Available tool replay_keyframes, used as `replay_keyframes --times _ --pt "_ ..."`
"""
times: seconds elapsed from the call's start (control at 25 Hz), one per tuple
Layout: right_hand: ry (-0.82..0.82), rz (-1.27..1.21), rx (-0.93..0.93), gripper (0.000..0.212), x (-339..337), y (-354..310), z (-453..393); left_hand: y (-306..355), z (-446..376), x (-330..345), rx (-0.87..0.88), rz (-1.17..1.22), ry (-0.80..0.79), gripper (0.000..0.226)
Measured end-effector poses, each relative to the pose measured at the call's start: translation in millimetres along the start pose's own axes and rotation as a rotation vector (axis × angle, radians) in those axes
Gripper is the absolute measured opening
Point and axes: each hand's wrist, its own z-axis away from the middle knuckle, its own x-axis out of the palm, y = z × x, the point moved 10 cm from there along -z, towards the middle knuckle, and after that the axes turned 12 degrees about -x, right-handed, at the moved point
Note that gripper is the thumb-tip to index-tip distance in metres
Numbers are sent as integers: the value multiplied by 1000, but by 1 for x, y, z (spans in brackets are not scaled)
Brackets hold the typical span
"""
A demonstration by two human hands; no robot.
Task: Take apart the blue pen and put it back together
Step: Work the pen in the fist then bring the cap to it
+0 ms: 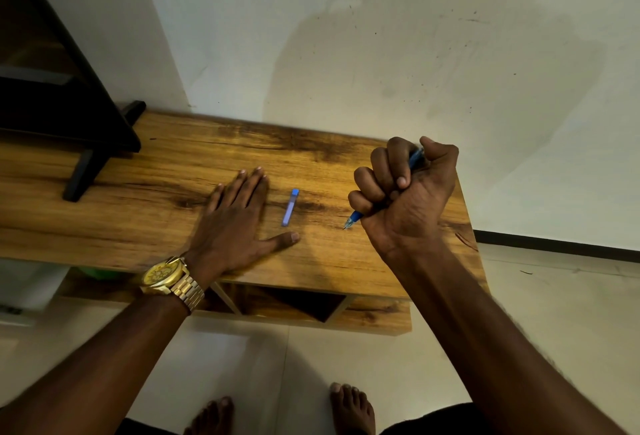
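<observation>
I see R hand (pixel 405 192) fisted round slim blue plastic pen (pixel 354 219), tip down. L hand (pixel 235 216) flat, fingers straight, on brown wood-grain tabletop (pixel 138 199) beside small blue pen cap (pixel 290 207).

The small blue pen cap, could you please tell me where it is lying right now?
In the head view, the small blue pen cap lies on the wooden table, between the flat left hand and the right hand gripping the blue pen.

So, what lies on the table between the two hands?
In the head view, only the blue pen cap lies on the wooden table between the left hand and the right hand, touching neither.
</observation>
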Motion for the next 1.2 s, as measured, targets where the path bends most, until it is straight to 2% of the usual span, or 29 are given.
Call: replay_keyframes --times 0.76,0.88,1.04,1.2 --pt "-26 -18 -10 62 5 -2 2 0 -1 0 4 -9 -15 138" --pt "-35 -18 -4 56 6 -2 1 2 0 0 6 -11 -20 139" --pt "-16 -48 -3 61 4 -1 1 1 0 -1 6 -9 -21 138" --pt "-14 -70 4 53 1 -2 0 2 0 0 4 -5 -7 138"
